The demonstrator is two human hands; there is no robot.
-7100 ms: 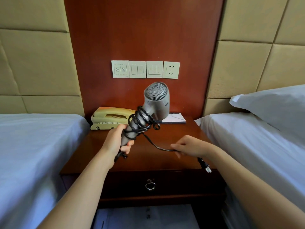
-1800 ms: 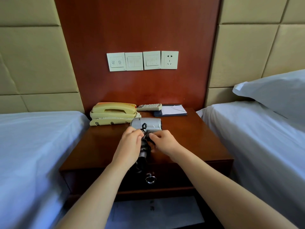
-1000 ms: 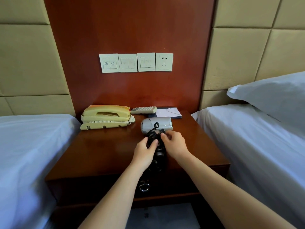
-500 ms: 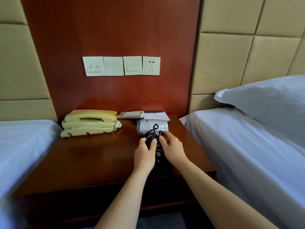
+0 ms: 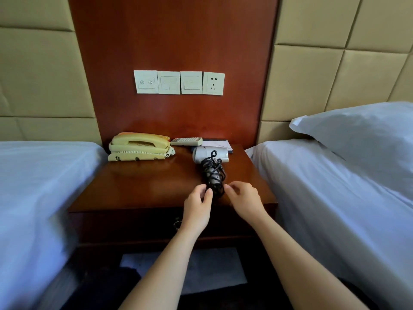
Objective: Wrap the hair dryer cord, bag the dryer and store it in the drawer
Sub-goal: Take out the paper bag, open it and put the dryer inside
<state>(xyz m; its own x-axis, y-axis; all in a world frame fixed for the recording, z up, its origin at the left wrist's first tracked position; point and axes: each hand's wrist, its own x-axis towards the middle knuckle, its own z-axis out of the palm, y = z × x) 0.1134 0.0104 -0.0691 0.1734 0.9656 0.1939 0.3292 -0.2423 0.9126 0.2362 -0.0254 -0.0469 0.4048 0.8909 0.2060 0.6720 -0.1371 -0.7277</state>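
Note:
The grey hair dryer lies on the wooden nightstand, barrel across the back, handle pointing toward me. Its black cord is wound around the handle. My left hand hovers just left of the handle's near end, fingers loosely curled and holding nothing. My right hand is just right of it, fingers relaxed, also off the cord. The nightstand's drawer front is closed, its ring pull mostly hidden behind my left wrist. No bag is in view.
A cream telephone sits at the back left of the nightstand, a remote and a notepad behind the dryer. Beds with white sheets flank both sides. A pillow lies on the right bed. Wall switches and a socket are above.
Both hands have let go of the cord-wrapped handle and drawn back toward me. The dryer stays lying on the nightstand. The camera has swung back left.

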